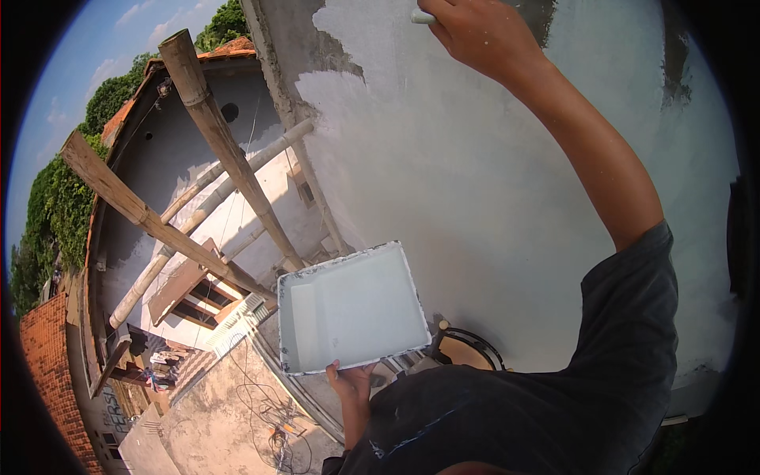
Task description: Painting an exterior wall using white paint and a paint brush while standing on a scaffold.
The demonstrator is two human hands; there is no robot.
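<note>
My left hand (351,383) grips the near rim of a rectangular paint tray (354,309), its thumb over the edge. Pale paint lies in the tray, and dark flecks mark its rim. Up at the top of the view, my right hand (475,32) is closed around a pale tool handle (423,16). The tool's working end is out of view. Before me stands a wall (475,196) coated mostly in pale paint. Patches of bare grey cement (338,50) show near its upper left edge, with another dark strip (675,59) at the upper right.
Upright bamboo poles (222,136) and a bamboo crossbar (219,196) stand to the left of the wall. Below lies a concrete surface (208,409) with tangled cables (285,427). A round-topped stool-like object (466,356) sits partly behind my body.
</note>
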